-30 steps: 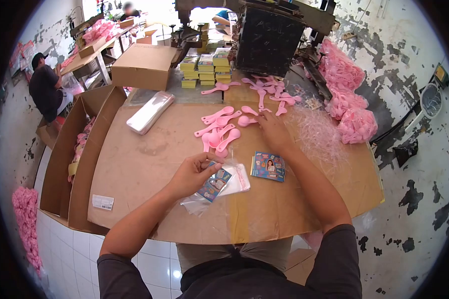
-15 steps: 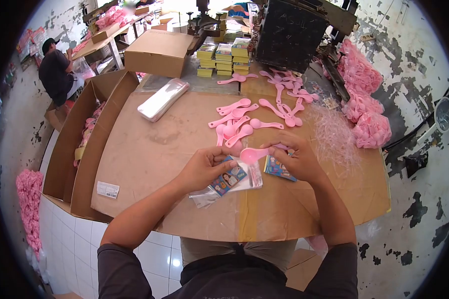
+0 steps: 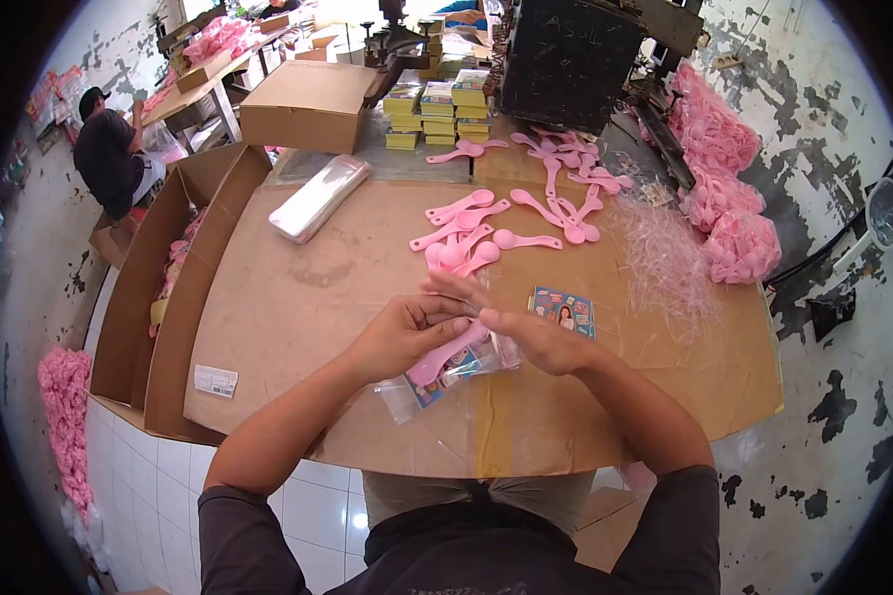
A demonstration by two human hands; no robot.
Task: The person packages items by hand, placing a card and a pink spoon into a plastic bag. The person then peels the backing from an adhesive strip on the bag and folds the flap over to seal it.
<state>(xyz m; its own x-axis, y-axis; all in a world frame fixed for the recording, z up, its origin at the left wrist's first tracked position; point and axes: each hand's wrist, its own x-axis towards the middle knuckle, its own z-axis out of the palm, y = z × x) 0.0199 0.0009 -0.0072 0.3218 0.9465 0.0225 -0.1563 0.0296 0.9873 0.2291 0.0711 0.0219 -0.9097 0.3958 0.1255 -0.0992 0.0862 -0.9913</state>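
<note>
A pink measuring spoon (image 3: 445, 359) lies at a slant in a clear plastic bag (image 3: 399, 401), over a blue printed card (image 3: 429, 393). My left hand (image 3: 412, 332) pinches the bag near its upper end, thumb against fingers. My right hand (image 3: 541, 339) is over that same end, its fingers stretched out toward the left hand and its thumb close to the spoon's upper end. Part of the spoon and the bag's mouth are hidden by the hands. A small stack of blue cards (image 3: 571, 309) lies just beyond my right hand. Loose pink spoons (image 3: 456, 238) lie ahead of both hands.
A bundle of clear bags (image 3: 319, 198) lies on the cardboard-covered table (image 3: 288, 297). Stacked card packs (image 3: 437, 111), a closed carton (image 3: 308, 99) and a black machine (image 3: 566, 69) stand behind. Bagged pink spoons (image 3: 739, 243) are at right. A person (image 3: 109, 154) sits far left.
The pink spoon has gone from my right hand above the table into the clear bag. My right hand has moved left to my left hand, and its fingers have straightened.
</note>
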